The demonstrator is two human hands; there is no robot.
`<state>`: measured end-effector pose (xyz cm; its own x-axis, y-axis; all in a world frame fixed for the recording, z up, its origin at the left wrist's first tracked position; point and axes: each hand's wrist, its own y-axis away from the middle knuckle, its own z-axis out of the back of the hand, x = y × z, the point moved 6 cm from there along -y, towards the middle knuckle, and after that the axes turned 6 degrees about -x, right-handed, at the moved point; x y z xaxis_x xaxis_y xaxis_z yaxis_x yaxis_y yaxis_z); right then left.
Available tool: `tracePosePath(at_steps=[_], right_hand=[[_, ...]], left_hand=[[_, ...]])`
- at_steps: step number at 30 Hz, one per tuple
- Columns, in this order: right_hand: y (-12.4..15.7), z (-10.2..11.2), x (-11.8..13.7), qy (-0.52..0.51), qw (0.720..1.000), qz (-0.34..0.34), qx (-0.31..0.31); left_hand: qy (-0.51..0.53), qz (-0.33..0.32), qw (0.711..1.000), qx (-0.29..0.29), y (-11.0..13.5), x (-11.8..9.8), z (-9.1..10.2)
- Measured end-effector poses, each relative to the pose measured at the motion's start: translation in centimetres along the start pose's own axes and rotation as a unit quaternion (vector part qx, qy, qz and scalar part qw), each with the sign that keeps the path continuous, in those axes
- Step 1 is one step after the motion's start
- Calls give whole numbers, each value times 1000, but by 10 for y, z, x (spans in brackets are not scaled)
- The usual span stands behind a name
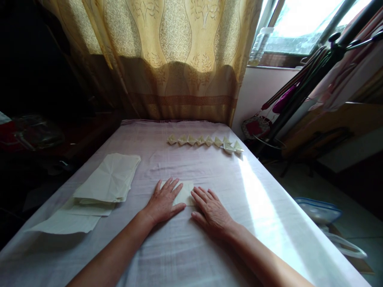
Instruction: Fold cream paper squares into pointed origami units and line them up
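Note:
My left hand [164, 201] lies flat with fingers stretched out on a small folded piece of cream paper [185, 192] in the middle of the cloth-covered table [209, 175]. My right hand [211, 210] rests flat beside it, fingertips touching the paper's right edge. Both hands press down and hold nothing. A row of several small folded paper shapes [205, 142] lies further back on the table. A stack of cream paper sheets [109, 179] lies to the left.
A single loose sheet [64, 223] sticks out under the stack near the left edge. A patterned yellow curtain [167, 59] hangs behind the table. A stand with clothes [311, 79] and a plastic container [318, 209] are on the right.

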<state>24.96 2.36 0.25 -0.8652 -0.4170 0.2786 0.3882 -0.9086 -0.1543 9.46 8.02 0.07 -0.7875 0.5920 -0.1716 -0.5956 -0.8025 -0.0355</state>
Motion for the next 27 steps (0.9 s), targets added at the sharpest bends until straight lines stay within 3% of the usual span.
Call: tracePosePath(at_steps=[3, 9, 19, 23, 25, 27], right_hand=[[-15, -3, 7, -8, 1000, 12, -11], [-35, -11, 4, -3, 999, 20, 28], [-31, -7, -14, -3, 998, 37, 54], [-28, -2, -13, -9, 999, 39, 8], [-26, 1, -12, -5, 999, 38, -27], [-26, 5, -7, 1, 997, 56, -56]], left_hand=[[6, 13, 1000, -10, 1, 1, -4], [1, 19, 1000, -8, 1, 4, -7], [-28, 75, 997, -16, 27, 47, 0], [-42, 92, 990, -100, 38, 51, 3], [-44, 78, 981, -170, 44, 41, 9], [-25, 15, 977, -212, 47, 21, 12]])
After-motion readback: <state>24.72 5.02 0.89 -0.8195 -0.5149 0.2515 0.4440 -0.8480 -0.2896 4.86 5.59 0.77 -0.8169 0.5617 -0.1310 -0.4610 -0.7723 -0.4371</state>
